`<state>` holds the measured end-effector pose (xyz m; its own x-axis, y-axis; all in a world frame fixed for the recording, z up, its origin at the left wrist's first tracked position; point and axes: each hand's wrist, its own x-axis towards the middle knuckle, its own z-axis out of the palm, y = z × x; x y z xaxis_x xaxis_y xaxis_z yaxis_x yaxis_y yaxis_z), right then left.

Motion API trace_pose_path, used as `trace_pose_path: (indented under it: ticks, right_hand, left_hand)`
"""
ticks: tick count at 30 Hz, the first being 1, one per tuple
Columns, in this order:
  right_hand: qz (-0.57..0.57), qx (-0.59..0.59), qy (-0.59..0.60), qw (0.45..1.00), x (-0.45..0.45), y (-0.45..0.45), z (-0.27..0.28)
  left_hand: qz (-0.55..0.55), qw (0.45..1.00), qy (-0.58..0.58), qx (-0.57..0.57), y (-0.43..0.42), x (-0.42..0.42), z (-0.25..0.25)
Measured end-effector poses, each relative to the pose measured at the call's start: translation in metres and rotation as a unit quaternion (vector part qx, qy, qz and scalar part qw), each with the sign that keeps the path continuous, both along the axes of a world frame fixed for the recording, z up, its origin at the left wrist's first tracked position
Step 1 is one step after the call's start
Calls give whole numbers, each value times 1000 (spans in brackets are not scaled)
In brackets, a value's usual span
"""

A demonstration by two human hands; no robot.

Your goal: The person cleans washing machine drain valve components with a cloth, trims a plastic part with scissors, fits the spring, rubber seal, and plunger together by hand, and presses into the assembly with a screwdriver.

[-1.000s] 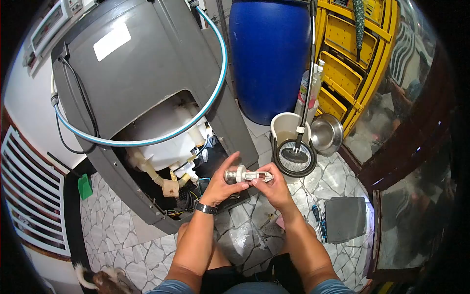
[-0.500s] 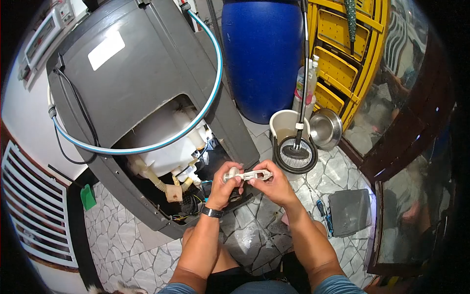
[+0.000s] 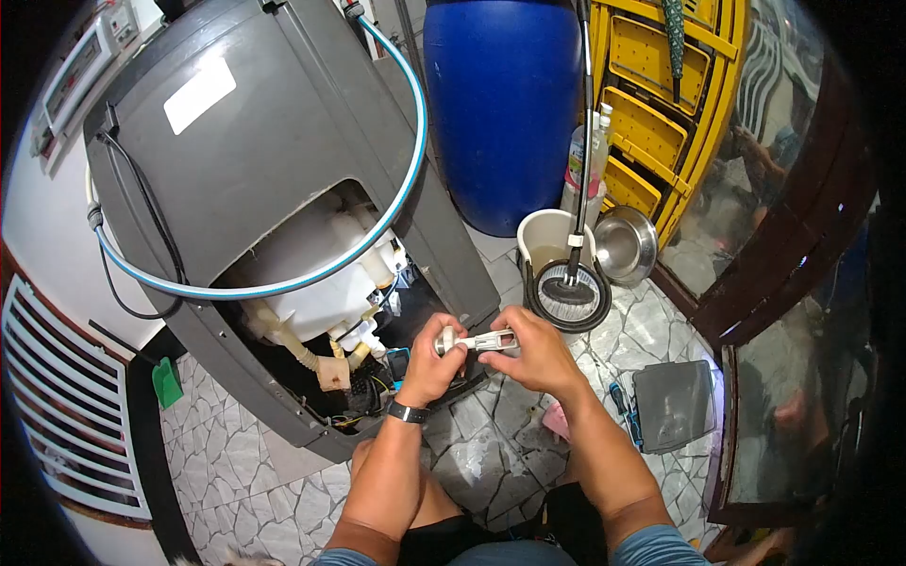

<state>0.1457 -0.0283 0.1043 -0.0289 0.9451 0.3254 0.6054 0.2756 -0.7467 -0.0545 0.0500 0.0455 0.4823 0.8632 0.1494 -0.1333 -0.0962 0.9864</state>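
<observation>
Both hands hold a white plastic part with a rounded knob at its left end and a slotted, frame-like body to the right. My left hand, a black band on its wrist, is closed around the knob end. With thumb and fingers, my right hand grips the slotted end and covers its tip. Just left of my hands stands a grey washing machine, its panel opening showing a white tub, a yellowed corrugated hose and wires.
A blue-and-white hose loops across the machine. Behind are a blue barrel, a bucket with a mop, a metal bowl and yellow folding steps. On the right floor lie a dark lid and a blue-handled tool.
My right hand has turned and slid inward, covering more of the slotted end. The white part has rotated slightly in my fingers. A pink cloth shows more beside my right forearm.
</observation>
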Motion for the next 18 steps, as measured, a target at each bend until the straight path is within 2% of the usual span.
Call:
trace_pose_path:
  ticks: [1, 3, 4, 6, 18]
  right_hand:
    - [0, 0, 1, 1000, -1, 2, 0]
    - [14, 103, -128, 986, -2, 5, -3]
    - [11, 104, -129, 986, 0, 7, -3]
    - [51, 86, -223, 970, 5, 8, -4]
    - [126, 60, -272, 952, 52, 3, 9]
  left_hand:
    - [0, 1000, 5, 4, 0, 2, -2]
    - [-3, 1000, 11, 7, -2, 2, -3]
    - [-4, 1000, 4, -7, -3, 3, -1]
    - [-8, 1000, -4, -23, -5, 6, 0]
    - [-57, 988, -4, -141, -20, 15, -3]
